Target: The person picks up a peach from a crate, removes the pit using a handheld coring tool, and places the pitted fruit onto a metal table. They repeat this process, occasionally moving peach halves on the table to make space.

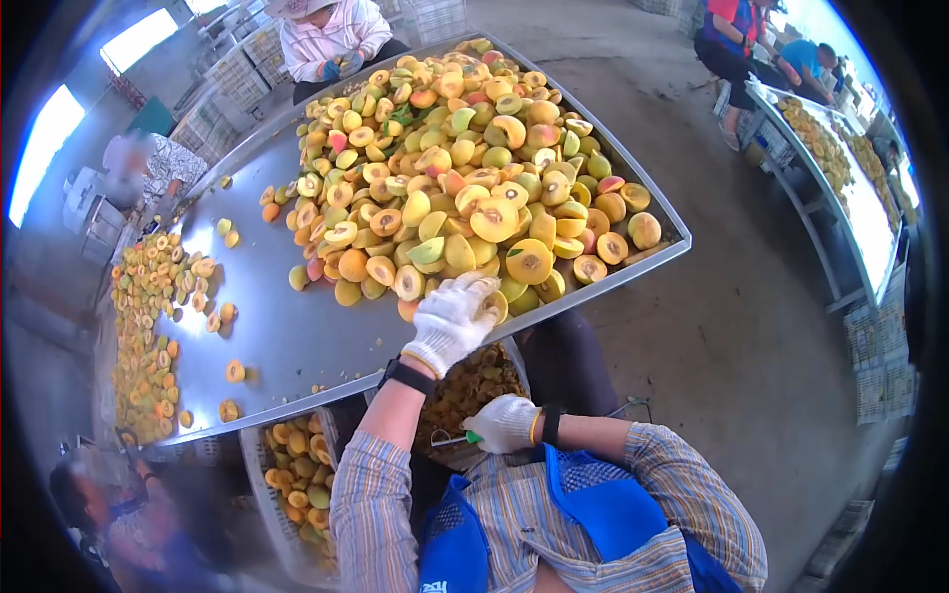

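Note:
My left hand (455,318), in a white knit glove, is at the near edge of a heap of halved yellow peaches (435,188). Its fingers curl over a peach half (497,305), which they partly hide. My right hand (506,424), also gloved, is closed low in front of my body. It grips the green handle of a pitting tool (453,440) with a looped metal end pointing left. Many peach halves in the heap show their brown pits or hollows. The heap rests on a metal-rimmed table (267,341).
Beneath the table edge stand a container of brown pits and scraps (470,390) and a white crate (259,469) with peach halves. More halves (148,336) lie at the table's left. Other people sit around it. A second fruit table (840,198) stands at right.

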A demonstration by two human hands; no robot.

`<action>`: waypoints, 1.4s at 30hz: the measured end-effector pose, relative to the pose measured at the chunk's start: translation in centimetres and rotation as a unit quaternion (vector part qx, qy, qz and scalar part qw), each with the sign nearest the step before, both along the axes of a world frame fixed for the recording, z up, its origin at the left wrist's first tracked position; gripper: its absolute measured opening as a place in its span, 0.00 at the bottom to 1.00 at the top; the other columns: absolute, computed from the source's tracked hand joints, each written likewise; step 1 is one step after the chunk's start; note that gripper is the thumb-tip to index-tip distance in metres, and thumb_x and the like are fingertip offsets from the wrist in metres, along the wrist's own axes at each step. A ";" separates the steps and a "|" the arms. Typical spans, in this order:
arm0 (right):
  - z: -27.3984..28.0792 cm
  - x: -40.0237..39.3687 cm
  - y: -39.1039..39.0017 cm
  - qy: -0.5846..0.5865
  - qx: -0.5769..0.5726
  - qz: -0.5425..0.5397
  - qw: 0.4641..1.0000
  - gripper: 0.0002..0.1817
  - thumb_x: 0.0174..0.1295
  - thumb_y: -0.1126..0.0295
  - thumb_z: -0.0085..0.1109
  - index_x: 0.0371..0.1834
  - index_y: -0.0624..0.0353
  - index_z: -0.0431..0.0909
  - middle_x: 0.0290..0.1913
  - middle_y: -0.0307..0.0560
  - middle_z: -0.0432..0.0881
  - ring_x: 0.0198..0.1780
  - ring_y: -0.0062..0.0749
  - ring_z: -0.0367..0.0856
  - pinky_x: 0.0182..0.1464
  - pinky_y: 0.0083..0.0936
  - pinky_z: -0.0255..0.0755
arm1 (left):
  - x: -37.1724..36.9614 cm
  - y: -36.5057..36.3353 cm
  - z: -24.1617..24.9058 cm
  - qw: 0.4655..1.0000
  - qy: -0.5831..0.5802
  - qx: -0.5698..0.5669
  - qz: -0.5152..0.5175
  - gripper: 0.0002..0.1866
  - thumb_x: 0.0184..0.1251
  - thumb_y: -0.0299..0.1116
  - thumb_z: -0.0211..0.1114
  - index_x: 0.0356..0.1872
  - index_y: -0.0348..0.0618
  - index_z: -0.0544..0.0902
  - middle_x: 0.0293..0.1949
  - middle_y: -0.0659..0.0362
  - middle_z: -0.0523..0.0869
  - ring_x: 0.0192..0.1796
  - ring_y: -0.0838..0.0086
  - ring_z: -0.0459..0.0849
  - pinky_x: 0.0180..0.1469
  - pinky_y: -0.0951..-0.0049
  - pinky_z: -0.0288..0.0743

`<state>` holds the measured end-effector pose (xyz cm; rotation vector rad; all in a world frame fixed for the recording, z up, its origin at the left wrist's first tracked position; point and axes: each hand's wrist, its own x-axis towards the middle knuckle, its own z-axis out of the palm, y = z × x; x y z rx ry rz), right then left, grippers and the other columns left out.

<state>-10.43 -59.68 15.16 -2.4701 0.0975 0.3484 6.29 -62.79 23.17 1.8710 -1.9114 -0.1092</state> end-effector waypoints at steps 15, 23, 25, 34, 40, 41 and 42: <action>-0.4 -0.7 0.3 0.009 -0.013 0.052 0.999 0.16 0.61 0.61 0.58 0.48 0.57 0.82 0.34 0.57 0.86 0.38 0.55 0.87 0.39 0.49 0.79 | 4.3 3.7 -0.3 0.942 -0.167 0.269 0.107 0.19 0.59 0.43 0.66 0.54 0.69 0.85 0.51 0.53 0.83 0.55 0.54 0.83 0.55 0.56 0.78; 0.3 -1.3 0.0 0.002 0.001 0.045 0.999 0.16 0.60 0.64 0.56 0.49 0.57 0.82 0.33 0.58 0.87 0.37 0.55 0.87 0.37 0.48 0.79 | -0.9 -1.7 3.9 0.971 -0.199 0.127 0.047 0.16 0.57 0.44 0.69 0.45 0.53 0.86 0.49 0.55 0.82 0.50 0.58 0.81 0.49 0.57 0.79; 0.6 -1.4 0.1 0.009 -0.003 0.020 1.000 0.12 0.55 0.66 0.59 0.40 0.57 0.85 0.34 0.55 0.88 0.37 0.54 0.88 0.37 0.49 0.79 | -2.9 -4.7 2.4 0.986 -0.162 -0.028 -0.011 0.21 0.57 0.43 0.69 0.54 0.53 0.83 0.52 0.54 0.82 0.51 0.56 0.81 0.50 0.56 0.79; -1.5 -1.4 0.0 -0.044 -0.017 0.017 0.999 0.12 0.55 0.65 0.59 0.40 0.56 0.84 0.30 0.54 0.86 0.35 0.55 0.87 0.36 0.49 0.78 | -5.4 -7.2 1.6 0.937 -0.309 0.162 -0.002 0.23 0.52 0.44 0.72 0.50 0.53 0.83 0.42 0.53 0.83 0.45 0.59 0.85 0.43 0.56 0.80; -1.3 -1.3 0.7 -0.064 -0.019 0.017 0.998 0.11 0.53 0.65 0.61 0.38 0.55 0.84 0.30 0.53 0.86 0.35 0.53 0.87 0.36 0.47 0.79 | -2.0 -3.2 0.1 0.964 -0.169 0.203 0.041 0.23 0.54 0.44 0.71 0.50 0.48 0.80 0.43 0.46 0.86 0.48 0.49 0.86 0.47 0.52 0.79; -1.1 -1.4 0.9 -0.053 -0.015 0.003 0.998 0.11 0.53 0.65 0.61 0.38 0.55 0.84 0.30 0.53 0.86 0.36 0.53 0.87 0.37 0.47 0.79 | -1.6 -2.6 0.3 0.971 -0.119 0.199 0.066 0.23 0.54 0.44 0.70 0.50 0.47 0.79 0.42 0.45 0.86 0.48 0.49 0.86 0.48 0.52 0.79; -0.9 -1.5 0.9 -0.041 -0.012 -0.011 0.999 0.11 0.53 0.65 0.61 0.39 0.55 0.84 0.30 0.53 0.86 0.36 0.53 0.87 0.37 0.47 0.79 | -1.3 -1.8 1.3 0.970 -0.084 0.207 0.093 0.22 0.54 0.41 0.70 0.49 0.45 0.79 0.41 0.43 0.86 0.47 0.46 0.85 0.48 0.52 0.79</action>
